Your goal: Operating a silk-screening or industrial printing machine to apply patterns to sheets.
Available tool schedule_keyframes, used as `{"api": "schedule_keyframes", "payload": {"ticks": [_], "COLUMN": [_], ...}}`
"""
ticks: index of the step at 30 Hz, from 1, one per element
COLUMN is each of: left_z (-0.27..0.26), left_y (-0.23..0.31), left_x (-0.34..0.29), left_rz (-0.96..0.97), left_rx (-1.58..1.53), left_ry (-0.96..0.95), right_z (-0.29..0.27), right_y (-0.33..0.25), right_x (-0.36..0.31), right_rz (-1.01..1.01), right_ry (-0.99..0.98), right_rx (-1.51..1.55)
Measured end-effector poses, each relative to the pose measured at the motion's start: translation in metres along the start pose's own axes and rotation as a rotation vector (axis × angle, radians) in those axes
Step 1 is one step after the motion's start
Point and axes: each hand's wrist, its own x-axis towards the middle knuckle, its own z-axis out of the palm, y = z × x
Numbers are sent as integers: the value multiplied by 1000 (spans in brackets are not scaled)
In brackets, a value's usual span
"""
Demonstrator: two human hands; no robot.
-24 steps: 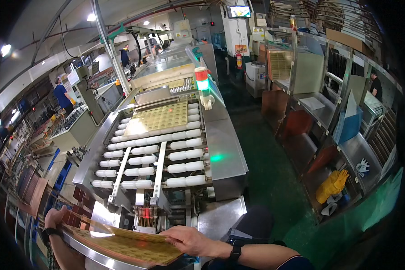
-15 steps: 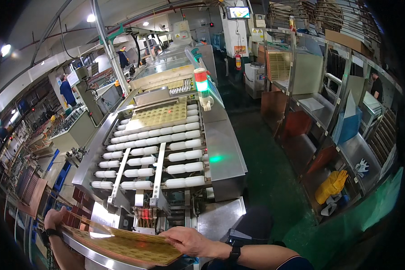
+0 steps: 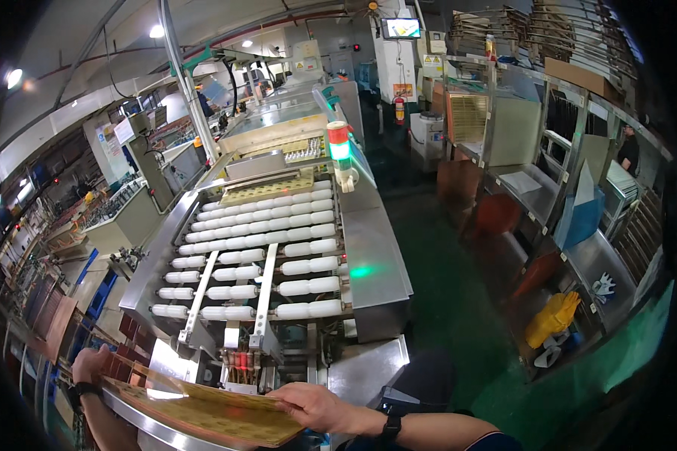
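My left hand (image 3: 92, 365) grips the far left corner of a thin, yellowish, see-through panel (image 3: 229, 397). With fingers and thumb, my right hand (image 3: 313, 407) pinches the same panel's right end. The panel's edge is bowed and raised above a stack of similar amber panels (image 3: 210, 421), which lies at the near edge on a metal-rimmed support. Ahead stands a conveyor with rows of white rollers (image 3: 259, 234). At its far end another yellow panel with a dotted pattern (image 3: 269, 188) lies partly under a metal cover.
A signal tower (image 3: 339, 147) glows green on the conveyor's right side. Shelving on the right holds boards, yellow rubber gloves (image 3: 552, 319) and a white glove (image 3: 603, 286). A fire extinguisher (image 3: 399, 110) hangs on a far pillar. One person (image 3: 629, 149) is visible at far right.
The dotted panel on the rollers has travelled away from me, further under the cover. My hands keep their hold, almost unmoved. A person in blue at the left is out of sight.
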Motion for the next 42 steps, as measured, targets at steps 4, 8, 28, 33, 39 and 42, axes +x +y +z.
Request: {"api": "schedule_keyframes", "payload": {"ticks": [4, 8, 28, 33, 39, 42], "left_z": [-17, -22, -30, -31, -22, -26], "left_y": [-48, -80, -92, -94, -105, -84], "left_x": [-14, -28, -37, -38, -25, -36], "left_rz": [236, 228, 108, 108, 101, 99], "left_rx": [-53, -110, -218, -194, -224, -262], "left_ry": [28, 124, -1, 16, 0, 2], "right_z": [21, 41, 35, 37, 37, 35], "right_y": [-12, -12, -36, -35, -34, -31], "right_x": [0, -2, -6, -7, -8, -10], "right_rz": [-19, -106, -185, -174, -163, -163], "right_ry": [-68, -38, -8, -9, -12, -8], "right_rx": [87, 103, 109, 110, 129, 105]}}
